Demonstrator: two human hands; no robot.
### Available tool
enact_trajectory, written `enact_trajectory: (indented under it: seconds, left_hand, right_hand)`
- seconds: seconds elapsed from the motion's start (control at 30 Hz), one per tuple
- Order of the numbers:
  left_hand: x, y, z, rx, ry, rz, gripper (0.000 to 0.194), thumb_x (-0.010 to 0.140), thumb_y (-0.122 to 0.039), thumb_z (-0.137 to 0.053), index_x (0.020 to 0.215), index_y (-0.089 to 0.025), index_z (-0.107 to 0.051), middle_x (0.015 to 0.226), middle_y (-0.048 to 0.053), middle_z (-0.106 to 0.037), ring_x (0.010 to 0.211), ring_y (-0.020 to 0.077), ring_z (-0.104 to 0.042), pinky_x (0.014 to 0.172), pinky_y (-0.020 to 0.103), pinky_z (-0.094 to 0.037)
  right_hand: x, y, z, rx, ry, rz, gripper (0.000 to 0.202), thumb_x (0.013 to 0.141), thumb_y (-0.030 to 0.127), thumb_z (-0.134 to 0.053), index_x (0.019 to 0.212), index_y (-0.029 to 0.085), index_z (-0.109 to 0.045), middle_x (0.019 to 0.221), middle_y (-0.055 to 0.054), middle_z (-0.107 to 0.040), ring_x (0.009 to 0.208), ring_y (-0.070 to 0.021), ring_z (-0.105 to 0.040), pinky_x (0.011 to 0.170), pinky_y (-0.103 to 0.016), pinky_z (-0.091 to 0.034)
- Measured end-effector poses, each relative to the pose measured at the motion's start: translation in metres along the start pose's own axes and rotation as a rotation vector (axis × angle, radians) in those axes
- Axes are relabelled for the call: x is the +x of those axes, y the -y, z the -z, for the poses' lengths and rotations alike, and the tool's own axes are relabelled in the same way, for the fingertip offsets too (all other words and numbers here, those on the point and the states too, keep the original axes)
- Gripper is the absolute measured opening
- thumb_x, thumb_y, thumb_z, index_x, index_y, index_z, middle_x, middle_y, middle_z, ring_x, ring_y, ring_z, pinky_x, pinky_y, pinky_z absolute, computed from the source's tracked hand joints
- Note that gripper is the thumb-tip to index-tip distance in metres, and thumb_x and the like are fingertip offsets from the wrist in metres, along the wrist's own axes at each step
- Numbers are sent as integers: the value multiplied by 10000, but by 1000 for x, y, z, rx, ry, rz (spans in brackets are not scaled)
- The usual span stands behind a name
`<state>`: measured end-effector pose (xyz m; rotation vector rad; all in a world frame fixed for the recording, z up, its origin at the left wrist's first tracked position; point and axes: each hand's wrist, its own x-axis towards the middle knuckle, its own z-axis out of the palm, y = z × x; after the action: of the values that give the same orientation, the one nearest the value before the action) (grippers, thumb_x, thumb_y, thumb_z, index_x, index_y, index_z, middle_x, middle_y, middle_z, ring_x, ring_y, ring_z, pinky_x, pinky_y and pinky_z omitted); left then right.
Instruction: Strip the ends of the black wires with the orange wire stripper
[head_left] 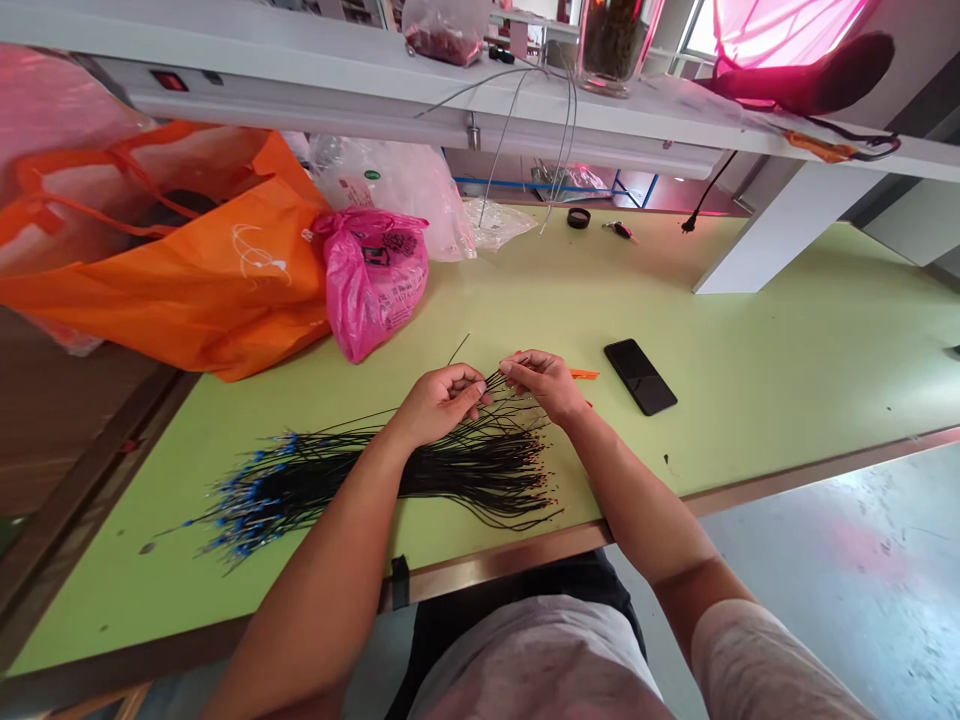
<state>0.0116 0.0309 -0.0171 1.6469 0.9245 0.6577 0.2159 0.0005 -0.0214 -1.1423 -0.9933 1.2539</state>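
Note:
A large bundle of thin black wires (450, 475) lies across the green table, with blue-tipped ends (255, 495) at the left and bare coppery ends at the right. Above its right part, my left hand (444, 402) is closed on a few black wires, thumb against the fingers. Just to the right, my right hand (546, 383) pinches the other end of these wires. The two hands are a short gap apart. An orange object (585, 374) sticks out behind my right hand, partly hidden by it.
A black phone (640, 377) lies right of my hands. An orange bag (247, 270) and a pink plastic bag (382, 285) stand at the back left. A white shelf (337, 75) crosses above, its support panel (787, 225) at the right. Keys (621, 231) and a black ring (578, 218) lie behind.

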Motion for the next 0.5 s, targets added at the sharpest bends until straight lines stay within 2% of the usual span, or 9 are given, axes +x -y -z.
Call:
enact_trajectory:
  seconds: [0.13, 0.33, 0.5]
  left_hand:
    - [1, 2, 0, 2, 7, 11, 478, 820, -651, -714, 909, -186, -648, 861, 76, -791, 601, 156, -673, 549, 261, -489]
    - [2, 6, 0, 5, 21, 8, 456, 829, -624, -714, 916, -182, -645, 865, 79, -794, 608, 154, -675, 564, 265, -504]
    - [2, 6, -2, -9, 25, -11, 426, 833, -597, -718, 905, -184, -643, 844, 71, -786, 601, 153, -673, 573, 270, -514]
  right_hand:
    - [-1, 1, 1, -7, 26, -28, 350, 627, 448, -957, 759, 184, -769, 697, 4, -684, 647, -113, -596, 574, -240, -468]
    - [-2, 3, 4, -5, 23, 0, 360, 693, 486, -916, 793, 181, -753, 731, -7, -699, 656, -119, -618, 573, -243, -468]
    - [-1, -1, 5, -53, 32, -3, 334, 685, 468, -923, 750, 181, -765, 689, 1, -683, 617, -106, -573, 578, -249, -457]
